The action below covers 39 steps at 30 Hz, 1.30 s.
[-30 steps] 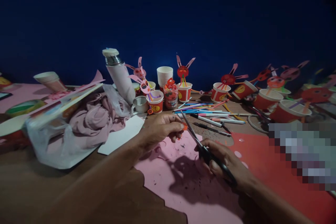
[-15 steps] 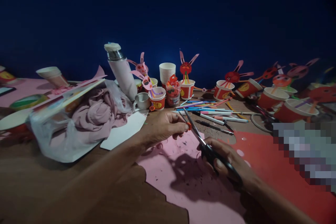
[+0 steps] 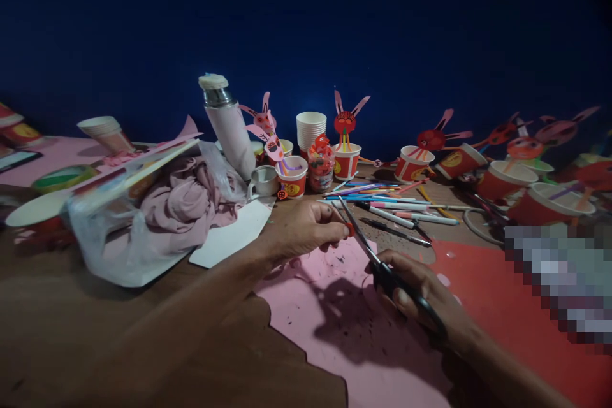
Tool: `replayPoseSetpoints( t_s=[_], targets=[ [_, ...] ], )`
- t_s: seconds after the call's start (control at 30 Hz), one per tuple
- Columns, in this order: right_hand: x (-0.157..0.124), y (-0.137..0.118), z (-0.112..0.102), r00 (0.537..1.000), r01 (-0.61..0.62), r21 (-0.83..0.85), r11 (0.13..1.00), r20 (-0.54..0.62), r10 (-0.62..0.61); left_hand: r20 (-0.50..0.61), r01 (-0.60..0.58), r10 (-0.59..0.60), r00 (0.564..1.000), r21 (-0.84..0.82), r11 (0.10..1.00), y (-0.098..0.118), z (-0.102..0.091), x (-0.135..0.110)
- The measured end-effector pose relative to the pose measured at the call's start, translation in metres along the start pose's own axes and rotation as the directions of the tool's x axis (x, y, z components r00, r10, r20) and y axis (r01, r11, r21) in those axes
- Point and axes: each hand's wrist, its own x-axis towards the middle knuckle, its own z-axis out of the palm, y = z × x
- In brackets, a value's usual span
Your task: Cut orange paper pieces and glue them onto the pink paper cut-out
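Note:
My left hand [image 3: 310,229] pinches a small red piece of paper [image 3: 350,229] between thumb and fingertips. Wrapped round the black handles of a pair of scissors [image 3: 385,274] is my right hand [image 3: 423,290]. The scissor blades are slightly apart and reach up to the red piece, one passing beside it. Both hands are over a pink paper sheet [image 3: 306,312] strewn with small dark scraps. A red paper sheet [image 3: 516,306] lies to the right, partly under my right forearm.
Several markers and pens [image 3: 392,213] lie beyond my hands. Red paper cups with rabbit figures [image 3: 347,162], a clear cup of red scraps [image 3: 321,169], a metal mug [image 3: 264,181] and a leaning flask [image 3: 229,134] stand behind. A plastic bag [image 3: 115,255] with pink cloth [image 3: 186,197] sits at left.
The whole view has shifted slightly, so everything appears a little further right. My hands keep the same hold on the red paper and the scissors.

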Motion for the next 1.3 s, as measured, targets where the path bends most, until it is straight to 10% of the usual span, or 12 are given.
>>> replayPoseSetpoints(
  t_s=[0.73,1.13,1.3],
  targets=[
    [0.000,-0.003,-0.003,0.971,-0.138,-0.058,0.989,-0.204,0.123,0.065,0.063,-0.053,0.996,-0.160,0.985,0.009,-0.003,0.003],
    [-0.001,0.009,0.003,0.997,-0.066,-0.013,0.998,-0.035,0.065,-0.129,0.050,-0.114,0.985,-0.420,0.906,0.000,-0.015,0.000],
    [-0.001,0.007,0.008,0.989,-0.057,0.045,0.997,-0.135,0.063,-0.171,0.074,-0.170,0.970,-0.458,0.886,-0.016,-0.024,-0.016]
  ],
)
